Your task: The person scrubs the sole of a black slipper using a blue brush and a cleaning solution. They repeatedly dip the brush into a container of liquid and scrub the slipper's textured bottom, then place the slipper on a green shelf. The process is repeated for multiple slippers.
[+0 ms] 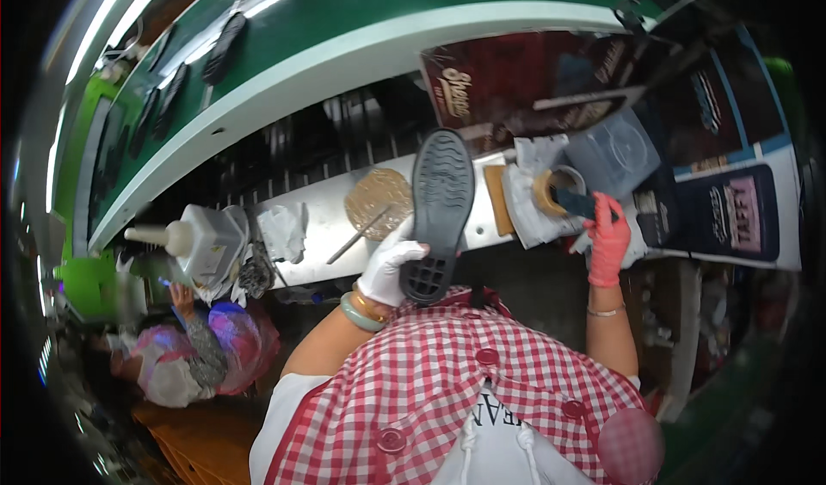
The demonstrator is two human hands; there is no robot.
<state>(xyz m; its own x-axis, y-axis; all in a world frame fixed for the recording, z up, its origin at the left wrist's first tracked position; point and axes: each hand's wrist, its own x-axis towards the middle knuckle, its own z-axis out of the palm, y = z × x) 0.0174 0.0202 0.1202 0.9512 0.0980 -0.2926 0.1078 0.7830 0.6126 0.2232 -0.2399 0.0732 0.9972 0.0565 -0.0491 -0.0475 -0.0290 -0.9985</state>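
The left hand (389, 265), in a white glove, grips the heel end of a black shoe sole (437, 210) at centre frame. The tread faces the camera, presumably so that the patterned face is open to view and the other hand is free to work. The sole's long axis runs nearly vertical in the frame, with the heel low by the hand and the toe pointing up and slightly right over the metal counter (318, 218).

The right hand (607, 240), in a red glove, is closed on a dark brush (575, 201) whose end sits at a round tin (555, 191), right of centre, within short reach of the sole.

A round brown disc (377, 199) and a thin stick (357, 237) lie on the counter left of the sole. A white bottle (202, 237) stands at left.
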